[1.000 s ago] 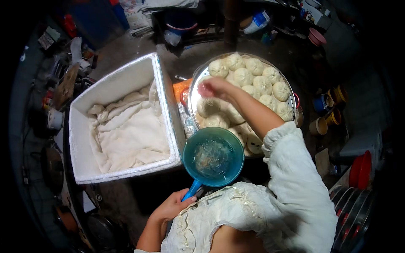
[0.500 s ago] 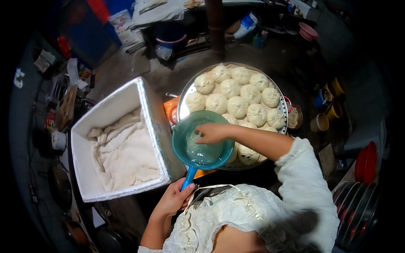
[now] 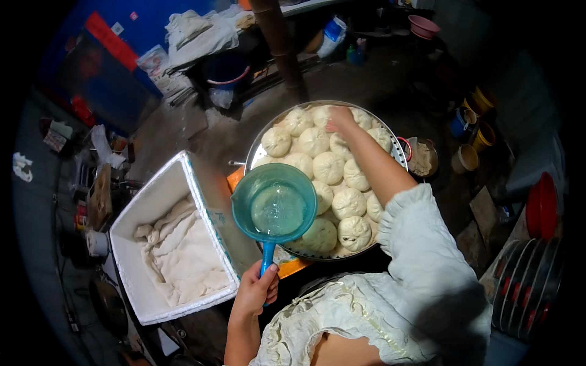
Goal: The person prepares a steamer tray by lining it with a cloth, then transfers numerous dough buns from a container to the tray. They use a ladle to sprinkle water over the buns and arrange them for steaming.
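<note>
My left hand (image 3: 259, 285) is closed round the blue handle of a green plastic water dipper (image 3: 242, 210), held level over the tray's near left edge. Clear water (image 3: 278, 209) fills its bottom. My right hand (image 3: 340, 119) reaches to the far side of a round metal steamer tray (image 3: 403, 160), its fingers down on the pleated buns, partly hidden by the hand itself. It holds nothing that I can see. Pale, pleated steamed buns (image 3: 328, 168) cover the tray in rows; the dipper and my right forearm hide some. One near bun (image 3: 354, 233) shows dark filling at its top.
A white foam box (image 3: 229, 256) lined with pale cloth (image 3: 183, 262) stands left of the tray. Beyond the tray rises a brown post (image 3: 281, 46). Buckets (image 3: 465, 158) stand on the right, near red basins (image 3: 542, 207) and stacked round trays (image 3: 525, 287).
My right hand has left the dipper's water and moved away to the far buns. The dipper stays in my left hand. The whole view has shifted a little.
</note>
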The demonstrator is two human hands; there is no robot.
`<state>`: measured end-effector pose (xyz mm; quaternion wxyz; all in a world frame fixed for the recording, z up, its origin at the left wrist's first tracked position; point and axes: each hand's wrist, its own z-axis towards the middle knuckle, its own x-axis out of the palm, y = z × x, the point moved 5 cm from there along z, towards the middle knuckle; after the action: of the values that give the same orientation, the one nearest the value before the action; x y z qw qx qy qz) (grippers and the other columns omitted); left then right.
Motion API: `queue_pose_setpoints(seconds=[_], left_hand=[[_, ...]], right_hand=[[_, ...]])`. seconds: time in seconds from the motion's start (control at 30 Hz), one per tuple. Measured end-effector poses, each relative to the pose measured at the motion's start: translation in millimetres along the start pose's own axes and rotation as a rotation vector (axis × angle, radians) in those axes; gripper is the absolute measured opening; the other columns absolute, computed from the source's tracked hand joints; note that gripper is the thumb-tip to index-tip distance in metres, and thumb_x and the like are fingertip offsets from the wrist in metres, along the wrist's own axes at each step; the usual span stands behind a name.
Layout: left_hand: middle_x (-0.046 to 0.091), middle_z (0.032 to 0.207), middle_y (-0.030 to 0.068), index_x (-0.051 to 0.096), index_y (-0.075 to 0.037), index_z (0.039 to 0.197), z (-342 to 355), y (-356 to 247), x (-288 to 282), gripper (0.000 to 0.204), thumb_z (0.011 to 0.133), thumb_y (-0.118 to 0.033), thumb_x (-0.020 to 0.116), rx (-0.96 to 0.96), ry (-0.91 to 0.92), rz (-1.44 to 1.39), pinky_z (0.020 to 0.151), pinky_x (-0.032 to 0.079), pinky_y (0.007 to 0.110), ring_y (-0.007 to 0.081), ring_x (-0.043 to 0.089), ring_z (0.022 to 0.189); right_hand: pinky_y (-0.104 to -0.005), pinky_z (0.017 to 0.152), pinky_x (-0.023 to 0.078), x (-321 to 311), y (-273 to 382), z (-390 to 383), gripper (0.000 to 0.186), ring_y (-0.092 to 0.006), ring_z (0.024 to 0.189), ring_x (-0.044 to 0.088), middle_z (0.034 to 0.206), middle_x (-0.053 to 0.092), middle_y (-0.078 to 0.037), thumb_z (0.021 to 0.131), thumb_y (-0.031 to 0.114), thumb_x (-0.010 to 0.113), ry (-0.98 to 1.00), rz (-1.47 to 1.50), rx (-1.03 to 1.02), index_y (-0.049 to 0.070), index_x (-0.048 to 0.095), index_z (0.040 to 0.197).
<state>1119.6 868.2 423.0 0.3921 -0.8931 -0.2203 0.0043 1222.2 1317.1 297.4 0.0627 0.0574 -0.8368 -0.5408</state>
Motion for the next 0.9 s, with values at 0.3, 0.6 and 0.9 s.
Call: queue_pose_setpoints(seconds=[0.3, 0.6, 0.9], left_hand=[[0.036, 0.058, -0.0035, 0.046, -0.009, 0.085, 17.4, -3.5, 28.3, 0.02, 0.095, -0.025, 0.053, -0.007, 0.107, 0.054, 0.037, 0.024, 0.023, 0.0057, 0.031, 0.041], [0.036, 0.057, -0.0037, 0.046, -0.009, 0.086, 0.2, 11.2, 31.0, 0.02, 0.095, -0.025, 0.052, -0.017, 0.098, 0.045, 0.037, 0.024, 0.023, 0.0055, 0.03, 0.041], [0.036, 0.057, -0.0038, 0.046, -0.007, 0.087, -35.4, 29.5, 23.5, 0.017, 0.094, -0.021, 0.053, -0.061, 0.082, 0.078, 0.037, 0.025, 0.022, 0.0049, 0.031, 0.042]], right_hand=[[-0.0262, 0.053, 0.045, 94.0, -59.1, -190.4, 0.024, -0.0141, 0.06, 0.055, 0.07, 0.057, -0.007, 0.09, 0.023, 0.051, 0.956, -0.804, -0.149, 0.001, 0.061, 0.085], [-0.0335, 0.045, 0.045, -66.8, 44.3, -84.5, 0.02, -0.0187, 0.046, 0.053, 0.061, 0.058, -0.007, 0.084, 0.016, 0.052, 0.232, -0.566, -0.498, 0.005, 0.061, 0.07], [-0.0289, 0.066, 0.053, -20.4, 30.5, -210.1, 0.025, -0.0162, 0.074, 0.063, 0.092, 0.064, -0.009, 0.092, 0.019, 0.048, 0.765, -0.337, -0.316, -0.003, 0.06, 0.094]])
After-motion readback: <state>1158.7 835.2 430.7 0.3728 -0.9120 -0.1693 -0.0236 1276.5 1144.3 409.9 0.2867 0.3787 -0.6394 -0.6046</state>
